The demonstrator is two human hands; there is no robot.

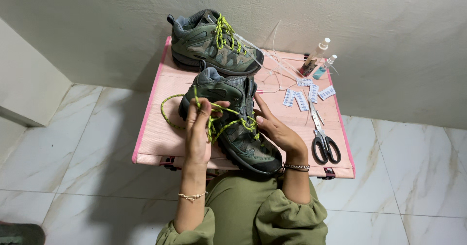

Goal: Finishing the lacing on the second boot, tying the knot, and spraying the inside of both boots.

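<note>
On a small pink folding table (155,138) set against a pale wall, a grey-green hiking boot with a partly undone lace (233,123) is lying toe toward the person, and both hands are working on it. Left hand (198,128) is closing fingers around a neon yellow-green speckled lace (219,123), pinching a strand near the boot's collar; a loose loop of the same lace is trailing off to the left across the tabletop. Right hand (277,128) is resting against the boot's right side, fingers stretched out flat along the tongue and eyelets, steadying it rather than gripping anything; thumb is hidden, so cannot tell whether it is hooking a strand.

Behind, touching the nearer boot's heel area, a second matching hiking boot, fully laced (214,43), is sitting at the table's far edge, toe pointing right. Thin white plastic strips (272,65) are lying tangled just beside it. Farther right, two small spray bottles with clear caps (318,60) are leaning near the far corner, and several little white-and-blue sachets (306,93) are scattered below them. Black-handled steel scissors (322,137) are lying closed near the right edge, handles toward the person, just beside the right wrist. Olive-green sleeves (292,216) are bunching at both forearms; a thin bracelet is circling each wrist. White marble floor tiles (73,152) are surrounding the table.
</note>
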